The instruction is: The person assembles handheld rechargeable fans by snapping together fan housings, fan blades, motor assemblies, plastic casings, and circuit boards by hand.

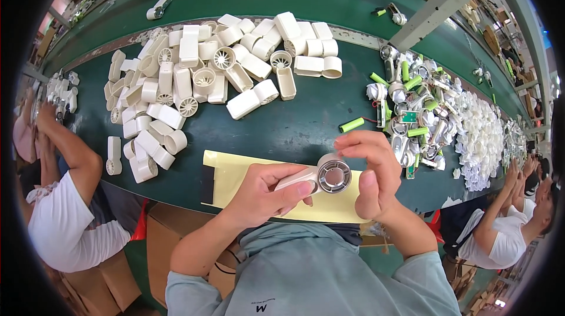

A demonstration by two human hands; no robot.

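My left hand (258,196) grips the handle of a small white handheld fan (334,176), thumb on top and fingers beneath. The fan's round head points right and shows a dark ring with spokes. Beside that head is my right hand (379,177), its fingers curved and apart from the thumb. Its fingertips are close above the head's rim; whether they touch it I cannot tell. Under both hands lies a yellow sheet (226,166) with a black strip at its left end.
Beyond the sheet is a heap of white fan housings (191,45). At the right are fan inner parts with green batteries (352,125), then a pile of small white pieces (478,139). A metal post (438,10) stands at the far right. People sit on both sides.
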